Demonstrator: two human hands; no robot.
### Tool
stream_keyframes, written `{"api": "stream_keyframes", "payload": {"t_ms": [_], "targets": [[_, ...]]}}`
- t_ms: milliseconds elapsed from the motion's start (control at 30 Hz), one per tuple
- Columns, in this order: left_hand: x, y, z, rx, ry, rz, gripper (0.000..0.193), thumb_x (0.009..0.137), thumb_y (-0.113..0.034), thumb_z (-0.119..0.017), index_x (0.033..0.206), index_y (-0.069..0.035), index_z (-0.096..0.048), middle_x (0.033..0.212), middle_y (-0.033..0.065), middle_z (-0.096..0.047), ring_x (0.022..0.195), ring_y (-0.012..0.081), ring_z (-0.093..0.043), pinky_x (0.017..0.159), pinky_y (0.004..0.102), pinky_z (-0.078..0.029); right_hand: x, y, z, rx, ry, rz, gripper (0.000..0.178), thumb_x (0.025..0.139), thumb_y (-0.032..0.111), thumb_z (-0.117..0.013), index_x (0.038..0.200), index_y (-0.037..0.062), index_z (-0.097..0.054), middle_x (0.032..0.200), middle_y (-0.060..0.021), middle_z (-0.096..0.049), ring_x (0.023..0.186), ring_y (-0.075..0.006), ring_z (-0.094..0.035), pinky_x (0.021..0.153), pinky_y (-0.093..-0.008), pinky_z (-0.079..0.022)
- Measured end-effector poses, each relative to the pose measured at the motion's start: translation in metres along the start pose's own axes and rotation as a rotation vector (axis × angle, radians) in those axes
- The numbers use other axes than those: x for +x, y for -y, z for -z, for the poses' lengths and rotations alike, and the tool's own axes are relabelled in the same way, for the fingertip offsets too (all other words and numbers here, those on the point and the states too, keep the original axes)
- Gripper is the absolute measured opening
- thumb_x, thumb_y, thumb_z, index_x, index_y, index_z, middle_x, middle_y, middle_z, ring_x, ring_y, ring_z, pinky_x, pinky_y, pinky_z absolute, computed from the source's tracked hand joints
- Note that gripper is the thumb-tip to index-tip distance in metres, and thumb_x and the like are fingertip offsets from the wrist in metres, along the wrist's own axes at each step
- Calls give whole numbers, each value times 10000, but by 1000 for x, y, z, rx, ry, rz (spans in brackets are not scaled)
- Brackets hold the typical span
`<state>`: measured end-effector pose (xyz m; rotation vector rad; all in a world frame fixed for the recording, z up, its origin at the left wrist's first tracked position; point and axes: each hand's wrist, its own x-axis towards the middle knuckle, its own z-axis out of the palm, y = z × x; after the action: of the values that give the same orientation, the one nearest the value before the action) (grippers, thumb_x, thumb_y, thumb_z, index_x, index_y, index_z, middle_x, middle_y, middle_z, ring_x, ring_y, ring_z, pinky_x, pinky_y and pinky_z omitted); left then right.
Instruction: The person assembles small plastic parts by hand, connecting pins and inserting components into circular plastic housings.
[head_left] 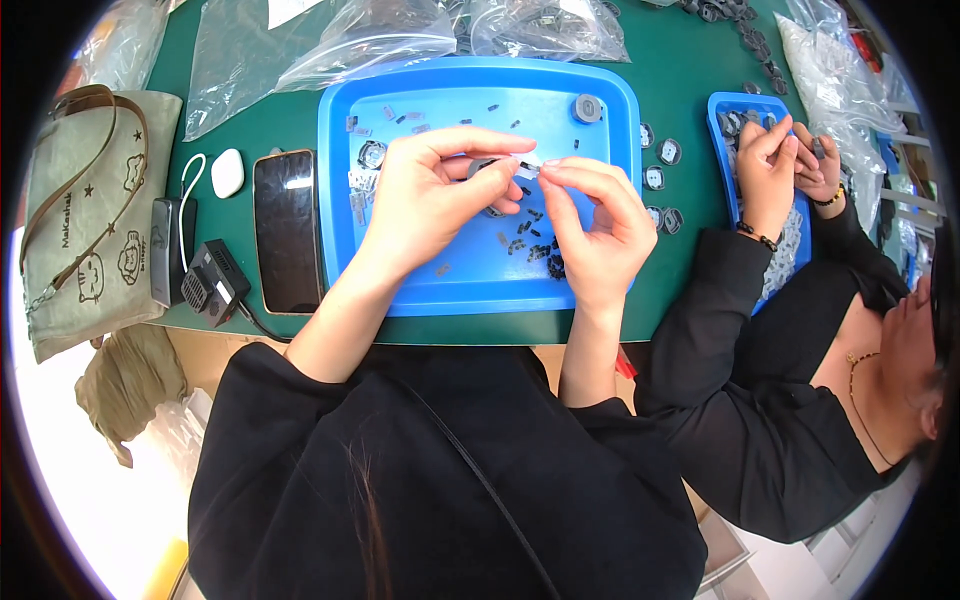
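Note:
Both my hands meet over a blue tray (pixel 480 72). My left hand (pixel 435 190) is closed, its thumb and index finger pinching a small pale, translucent piece (pixel 526 172) with a dark bit on it. Part of a dark grey rounded part (pixel 482 168) shows between the same fingers, mostly hidden. My right hand (pixel 608 225) pinches the other end of the pale piece between thumb and index finger. Below them on the tray lie several tiny black parts (pixel 520 240). Small grey flat pieces (pixel 362 182) lie at its left side, and a round grey part (pixel 587 108) sits in the far right corner.
A phone (pixel 287 230), a black device (pixel 215 283), a white case (pixel 228 173) and a canvas bag (pixel 100 220) lie left of the tray. Clear plastic bags (pixel 370 40) lie beyond it. Rounded grey parts (pixel 654 178) stand to the right, where a co-worker's hands (pixel 768 180) work over another blue tray (pixel 716 125).

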<state>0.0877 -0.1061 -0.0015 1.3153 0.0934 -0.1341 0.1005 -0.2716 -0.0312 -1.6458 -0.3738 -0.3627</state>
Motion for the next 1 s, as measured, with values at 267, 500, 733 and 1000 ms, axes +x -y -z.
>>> {"api": "stream_keyframes", "payload": {"t_ms": [267, 500, 733, 1000], "targets": [[2, -2, 6, -98, 34, 85, 238, 901, -6, -624, 1133, 31, -664, 920, 106, -681, 779, 144, -686, 712, 249, -580, 3, 8, -3, -270, 9, 252, 242, 675, -91, -727, 880, 37, -736, 884, -84, -688, 789, -202, -676, 671, -290, -550], [1, -7, 5, -133, 69, 113, 250, 883, -20, -658, 1123, 52, -653, 922, 112, -685, 797, 144, -686, 719, 243, -575, 3, 9, -4, -285, -1, 286, 251, 671, -96, -717, 881, 38, -732, 878, -91, -687, 768, -198, -677, 642, -282, -554], [1, -9, 7, -87, 91, 112, 251, 863, -29, -686, 1099, 52, -654, 914, 112, -682, 770, 131, -668, 697, 236, -564, 3, 8, -2, -200, 17, 194, 244, 684, -85, -717, 887, 48, -737, 869, -79, -681, 747, -178, -667, 616, -267, -532], [2, -8, 7, -91, 99, 156, 214, 881, -6, -641, 1091, 36, -630, 901, 88, -655, 764, 143, -660, 668, 256, -564, 4, 8, -1, -139, 45, 157, 230, 692, -81, -713, 883, 46, -731, 872, -69, -677, 766, -177, -665, 634, -268, -525]]}}
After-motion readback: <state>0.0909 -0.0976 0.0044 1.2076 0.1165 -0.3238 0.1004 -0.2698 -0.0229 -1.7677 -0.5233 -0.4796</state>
